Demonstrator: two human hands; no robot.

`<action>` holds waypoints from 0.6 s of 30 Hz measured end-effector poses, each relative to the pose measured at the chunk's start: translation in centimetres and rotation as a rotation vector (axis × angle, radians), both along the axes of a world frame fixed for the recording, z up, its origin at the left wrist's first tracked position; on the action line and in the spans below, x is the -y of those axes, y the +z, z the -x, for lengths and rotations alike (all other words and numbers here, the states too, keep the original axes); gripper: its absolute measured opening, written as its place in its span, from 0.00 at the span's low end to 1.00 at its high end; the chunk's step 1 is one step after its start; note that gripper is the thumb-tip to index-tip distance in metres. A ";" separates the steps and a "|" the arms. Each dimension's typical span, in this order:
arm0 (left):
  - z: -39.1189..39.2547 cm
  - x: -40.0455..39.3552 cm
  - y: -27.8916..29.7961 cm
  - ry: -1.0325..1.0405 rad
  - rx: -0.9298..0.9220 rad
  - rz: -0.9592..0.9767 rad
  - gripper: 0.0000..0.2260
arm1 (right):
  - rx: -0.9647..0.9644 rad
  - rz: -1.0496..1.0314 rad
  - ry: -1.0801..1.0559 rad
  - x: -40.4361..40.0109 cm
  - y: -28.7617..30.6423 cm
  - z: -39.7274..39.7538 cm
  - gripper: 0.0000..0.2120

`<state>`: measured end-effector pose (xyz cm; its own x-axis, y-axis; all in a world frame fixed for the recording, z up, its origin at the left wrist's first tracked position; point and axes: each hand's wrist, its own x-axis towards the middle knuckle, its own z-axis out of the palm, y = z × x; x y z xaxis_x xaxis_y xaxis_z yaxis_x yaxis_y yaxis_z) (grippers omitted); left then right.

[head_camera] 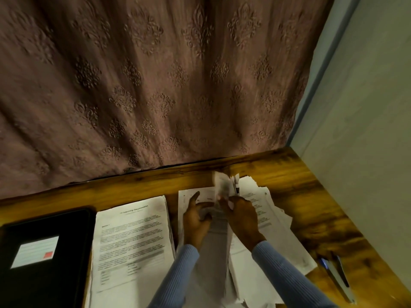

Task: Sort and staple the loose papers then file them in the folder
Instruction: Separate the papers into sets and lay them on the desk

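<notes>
A black folder (44, 252) with a white label lies at the left of the wooden table (300, 185). Beside it rests a squared stack of printed papers (133, 241) headed "Internship Documentation". A messy pile of loose papers (266, 218) spreads to the right. My left hand (196, 216) and my right hand (241, 216) both grip a blurred sheaf of sheets (219, 221) between them; its top end curls upward near the far edge. A small dark object that may be a stapler pokes out by my right fingers; I cannot tell for sure.
A brown patterned curtain (155, 85) hangs behind the table. A pale wall (367, 130) borders the right side. Two pens (338, 276) lie near the table's right front edge, beside the loose pile.
</notes>
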<state>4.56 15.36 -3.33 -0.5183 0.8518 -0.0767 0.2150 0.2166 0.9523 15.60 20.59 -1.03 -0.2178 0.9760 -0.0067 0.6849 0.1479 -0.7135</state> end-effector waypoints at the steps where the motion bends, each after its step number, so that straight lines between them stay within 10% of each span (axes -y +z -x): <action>1: -0.2 0.3 0.2 -0.090 0.047 -0.008 0.27 | -0.018 0.027 -0.004 0.0 0.0 0.2 0.19; 8: 0.1 1.2 -1.1 -0.039 0.159 -0.013 0.16 | -0.107 0.050 -0.139 -0.5 0.0 -0.6 0.11; 18: 0.7 0.7 -1.5 -0.078 0.173 0.117 0.09 | -0.110 0.037 -0.131 -0.2 0.6 -0.6 0.40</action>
<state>3.81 14.68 -4.86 -0.4221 0.8686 -0.2597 0.0710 0.3173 0.9457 16.19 20.76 -0.40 -0.0897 0.9956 -0.0260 0.6139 0.0347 -0.7886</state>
